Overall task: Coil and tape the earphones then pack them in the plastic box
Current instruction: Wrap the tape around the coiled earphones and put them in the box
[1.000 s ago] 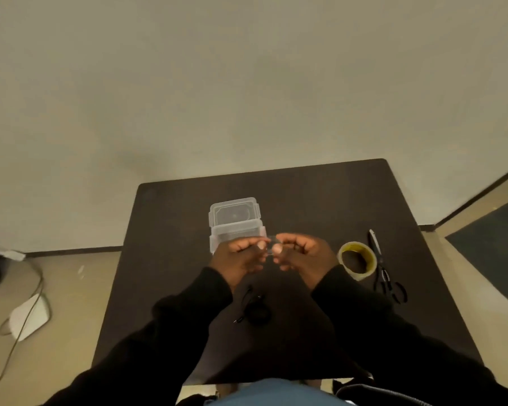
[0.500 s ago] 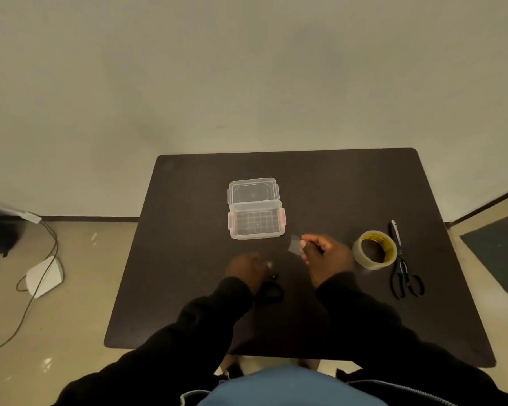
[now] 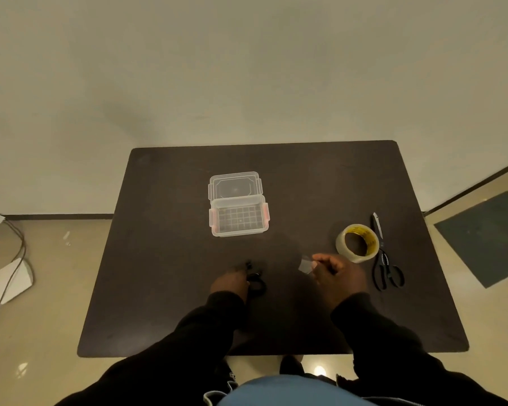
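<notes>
The coiled black earphones [image 3: 256, 282] lie on the dark table [image 3: 165, 288], and my left hand [image 3: 228, 283] rests on them with fingers closed around the coil's left side. My right hand [image 3: 333, 272] pinches a short clear piece of tape [image 3: 305, 265] at its fingertips, held just above the table to the right of the earphones. The clear plastic box [image 3: 238, 219] stands open in the middle of the table, its lid [image 3: 234, 186] folded back behind it. The box looks empty.
A roll of clear tape [image 3: 357, 243] sits right of my right hand, with black scissors [image 3: 386, 271] beside it. On the floor at the left lie a white device [image 3: 11, 279] and its cable [image 3: 18, 238]. A dark mat [image 3: 484, 235] lies at the right.
Both hands came apart from in front of the box. My left hand dropped onto the earphones while my right hand kept the tape piece and drew right. The camera pulled back.
</notes>
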